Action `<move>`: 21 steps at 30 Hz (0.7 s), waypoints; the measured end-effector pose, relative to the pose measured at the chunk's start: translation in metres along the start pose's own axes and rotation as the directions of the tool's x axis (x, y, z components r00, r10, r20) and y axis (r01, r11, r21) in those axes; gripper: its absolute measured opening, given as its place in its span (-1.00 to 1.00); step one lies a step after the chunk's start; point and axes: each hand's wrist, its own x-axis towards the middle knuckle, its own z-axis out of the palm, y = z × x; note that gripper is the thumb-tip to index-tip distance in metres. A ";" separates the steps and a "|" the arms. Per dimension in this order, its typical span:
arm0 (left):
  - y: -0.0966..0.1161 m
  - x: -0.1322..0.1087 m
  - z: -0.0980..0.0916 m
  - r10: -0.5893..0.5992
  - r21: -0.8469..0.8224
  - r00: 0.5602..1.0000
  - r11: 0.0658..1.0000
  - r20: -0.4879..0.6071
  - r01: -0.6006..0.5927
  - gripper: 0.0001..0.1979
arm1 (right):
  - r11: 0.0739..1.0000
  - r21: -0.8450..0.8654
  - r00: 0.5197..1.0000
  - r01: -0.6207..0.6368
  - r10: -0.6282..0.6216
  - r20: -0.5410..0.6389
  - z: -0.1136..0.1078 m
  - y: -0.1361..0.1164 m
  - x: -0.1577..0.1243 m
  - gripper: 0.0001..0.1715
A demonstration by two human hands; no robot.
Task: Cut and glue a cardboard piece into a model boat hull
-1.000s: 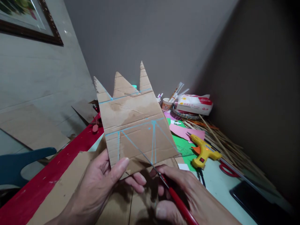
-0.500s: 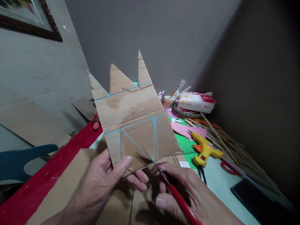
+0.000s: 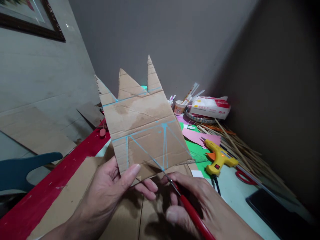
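Left hand (image 3: 110,190): pinching cardboard cutout (image 3: 142,113) above worktop (image 3: 232,200) at its 7 o'clock edge, likely steadying it | right hand (image 3: 197,191): gripping red-handled tool (image 3: 193,215), tip at cutout's 5 o'clock, seemingly aligned with blue line (image 3: 146,153)

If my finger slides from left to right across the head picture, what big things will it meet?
Blue curved thing → spiky cardboard piece → yellow glue gun → flat black thing.
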 end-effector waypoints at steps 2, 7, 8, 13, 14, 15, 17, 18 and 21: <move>-0.002 0.000 -0.001 -0.006 -0.012 1.000 1.000 -0.011 0.006 -0.67 | 1.000 -0.001 0.999 -0.028 0.028 -0.026 0.002 -0.001 -0.001 -0.57; 0.000 0.001 -0.001 -0.037 -0.024 0.999 0.999 -0.003 0.037 -0.77 | 0.994 -0.030 0.994 -0.101 0.099 -0.048 0.005 0.000 -0.001 -0.63; 0.001 0.001 -0.001 -0.039 -0.018 0.999 0.999 -0.019 0.039 -0.78 | 0.994 -0.029 0.994 -0.101 0.099 -0.053 0.005 0.002 0.000 -0.64; -0.002 -0.001 -0.004 -0.051 0.042 0.997 0.998 -0.060 0.053 -0.79 | 0.996 0.010 0.996 -0.087 0.086 0.037 0.006 0.012 0.004 -0.63; -0.003 -0.002 -0.005 -0.056 0.053 0.997 0.997 -0.058 0.059 -0.79 | 0.996 0.012 0.995 -0.083 0.083 0.047 0.007 0.014 0.004 -0.63; -0.004 -0.002 -0.005 -0.061 0.064 0.997 0.996 -0.056 0.065 -0.78 | 0.997 0.014 0.996 -0.079 0.078 0.050 0.008 0.015 0.005 -0.64; -0.004 -0.002 -0.006 -0.067 0.075 0.996 0.995 -0.057 0.071 -0.77 | 0.997 0.025 0.996 -0.078 0.078 0.032 0.010 0.016 0.006 -0.65; -0.003 -0.002 -0.005 -0.072 0.073 0.996 0.994 -0.057 0.076 -0.76 | 0.997 0.027 0.997 -0.076 0.075 0.024 0.011 0.017 0.007 -0.64; 0.001 -0.001 -0.004 -0.063 0.070 0.996 0.995 -0.067 0.068 -0.76 | 0.999 -0.007 0.999 -0.043 0.043 -0.005 0.013 0.018 0.010 -0.63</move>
